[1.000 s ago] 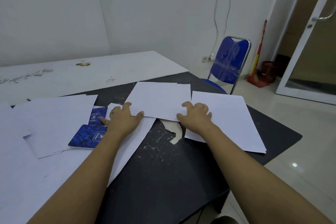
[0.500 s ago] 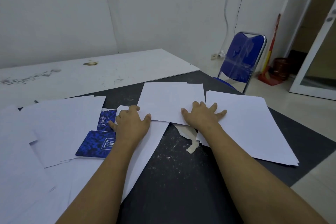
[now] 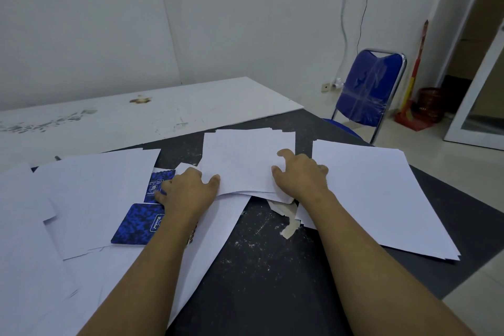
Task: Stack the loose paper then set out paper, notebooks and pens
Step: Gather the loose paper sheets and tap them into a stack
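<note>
A small stack of white paper [image 3: 245,155] lies in the middle of the black table [image 3: 272,267]. My left hand [image 3: 188,188] holds its near left corner, thumb on top and fingers tucked under the edge. At the near right corner my right hand [image 3: 300,174] grips it, thumb and forefinger on top. The stack's near edge is raised a little and several sheet edges show. Two blue notebooks [image 3: 136,224] [image 3: 154,183] lie left of my left hand, partly under loose sheets [image 3: 95,194]. Another paper stack [image 3: 381,194] lies to the right.
A white board [image 3: 136,117] lies along the table's far side against the wall. Torn pale scraps [image 3: 287,218] sit under my right wrist. A blue chair [image 3: 368,90] stands past the table's far right corner. More loose sheets cover the near left.
Both hands went from lying flat on the sheets to gripping the middle stack's near corners, and its near edge has lifted. My right hand slid left off the right-hand stack.
</note>
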